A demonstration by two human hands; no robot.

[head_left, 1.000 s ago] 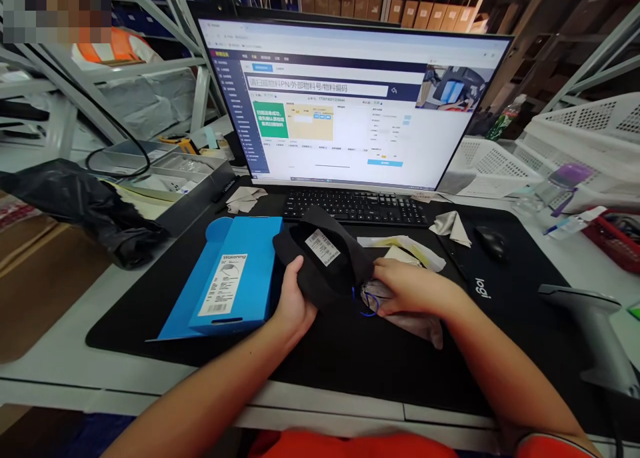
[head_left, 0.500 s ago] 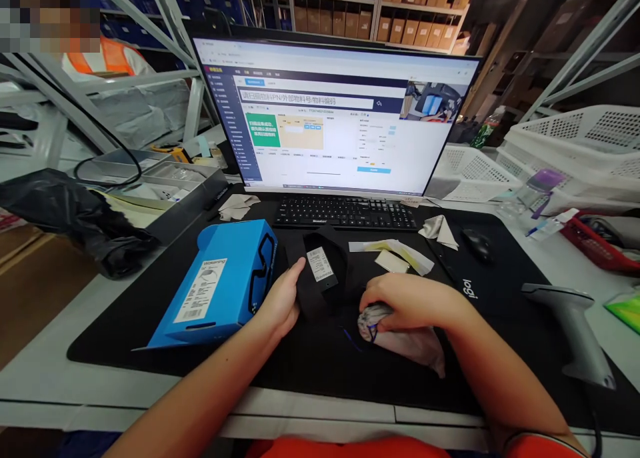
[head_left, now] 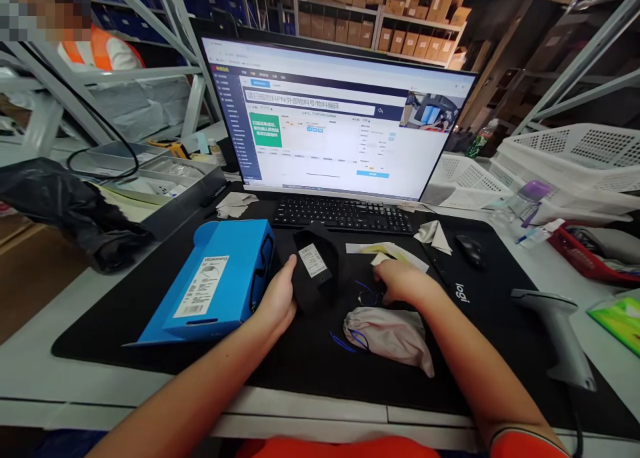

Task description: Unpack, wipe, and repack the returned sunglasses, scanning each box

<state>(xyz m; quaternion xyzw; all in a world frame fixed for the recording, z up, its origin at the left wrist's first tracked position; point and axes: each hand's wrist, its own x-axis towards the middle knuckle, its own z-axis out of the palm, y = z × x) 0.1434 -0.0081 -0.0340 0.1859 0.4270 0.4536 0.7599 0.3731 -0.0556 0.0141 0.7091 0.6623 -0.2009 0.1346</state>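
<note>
My left hand (head_left: 275,298) grips the near left edge of an open black case (head_left: 333,285) with a white label (head_left: 313,261) inside. Left of it lies a blue box (head_left: 220,245) with a printed label. My right hand (head_left: 403,281) is closed, fingertips down, on a thin-framed item that looks like eyeglasses (head_left: 369,298); the fingers partly hide it. Just nearer to me rests a pale grey drawstring pouch (head_left: 393,338) with blue cords, apart from the hand. Past the right fingers lie paper slips (head_left: 400,251).
A keyboard (head_left: 345,215) and monitor (head_left: 330,145) stand beyond the black mat. At right are a mouse (head_left: 470,251), a barcode scanner (head_left: 555,331), white baskets (head_left: 575,151) and a red basket (head_left: 590,258). A black plastic bag (head_left: 65,211) and grey tray (head_left: 185,185) sit left.
My right hand has let go of the pouch and moved away from me to the thin-framed item. The pouch now lies by itself. My left hand stays on the black case.
</note>
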